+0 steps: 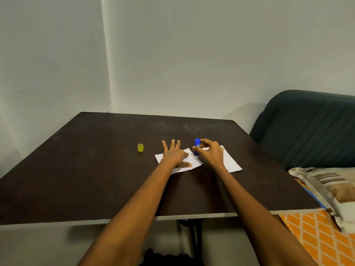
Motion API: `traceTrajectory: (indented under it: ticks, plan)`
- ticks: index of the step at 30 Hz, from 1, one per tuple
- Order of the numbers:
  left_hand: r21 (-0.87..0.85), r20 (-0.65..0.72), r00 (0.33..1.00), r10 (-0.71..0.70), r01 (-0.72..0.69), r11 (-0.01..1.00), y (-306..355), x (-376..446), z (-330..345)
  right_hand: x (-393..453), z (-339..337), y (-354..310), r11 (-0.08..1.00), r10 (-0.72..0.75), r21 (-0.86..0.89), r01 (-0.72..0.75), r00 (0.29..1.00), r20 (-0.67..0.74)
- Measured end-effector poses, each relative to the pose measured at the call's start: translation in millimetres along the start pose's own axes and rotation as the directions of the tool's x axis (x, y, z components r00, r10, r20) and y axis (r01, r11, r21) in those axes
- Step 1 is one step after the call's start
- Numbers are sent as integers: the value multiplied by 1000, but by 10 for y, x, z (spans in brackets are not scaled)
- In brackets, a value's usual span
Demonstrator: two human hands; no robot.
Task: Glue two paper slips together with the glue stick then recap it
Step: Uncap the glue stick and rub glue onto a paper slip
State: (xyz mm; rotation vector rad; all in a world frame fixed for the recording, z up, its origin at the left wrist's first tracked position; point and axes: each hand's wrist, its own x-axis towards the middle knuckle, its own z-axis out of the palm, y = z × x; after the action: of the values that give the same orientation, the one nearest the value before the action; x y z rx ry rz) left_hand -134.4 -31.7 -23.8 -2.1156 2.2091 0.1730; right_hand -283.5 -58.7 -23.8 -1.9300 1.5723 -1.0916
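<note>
Left hand [173, 154] flat on one paper slip [189, 160], right hand [210, 151] fingers grasping the glue stick [196, 147] tip-down — gluing underway, cap [140, 147] off, recapping left.

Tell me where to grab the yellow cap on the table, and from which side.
Pinch the yellow cap across its round side wall, coming straight down from above. It stands alone on the dark table, left of the left hand, with free space all around. I cannot tell which end is open.
</note>
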Motion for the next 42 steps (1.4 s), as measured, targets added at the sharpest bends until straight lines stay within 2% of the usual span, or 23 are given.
traceTrajectory:
  ticks: [9,14,16,18,21,24,28,30,36,39,42]
  plan:
    - [24,-40,998,-55,56,998,86,-137,12,-175,-187,109,999,-5,45,5,1000,-1]
    - [52,-139,983,-118,126,991,182,-218,84,-215,-276,72,993,-13,113,22,997,-81]
    - [-14,-232,962,-145,145,989,250,-245,113,-221,-289,41,991,-18,131,32,994,-104]
    - [-56,-342,935,-95,81,995,290,-265,104,-225,-277,16,991,-24,130,37,995,-101]
    - [75,-403,912,76,-49,996,305,-265,85,-224,-244,6,991,-19,127,30,996,-92]
    - [104,-352,926,136,-105,989,263,-216,-6,-203,-231,11,992,-18,121,29,995,-94]
    - [99,-55,978,203,-197,975,149,-93,-140,-152,-229,41,993,-16,111,28,995,-101]
    - [102,20,978,209,-210,972,103,-50,-141,-125,-209,37,993,-7,120,20,994,-107]
    - [72,-52,973,225,-221,973,-64,68,-11,-17,-82,-25,995,-14,102,21,997,-72]
    - [92,-87,970,227,-220,971,-97,100,39,44,-4,-66,998,-34,50,37,997,-63]
    - [43,-116,974,196,-192,980,-107,91,61,83,51,-85,1000,-30,-2,30,996,-89]
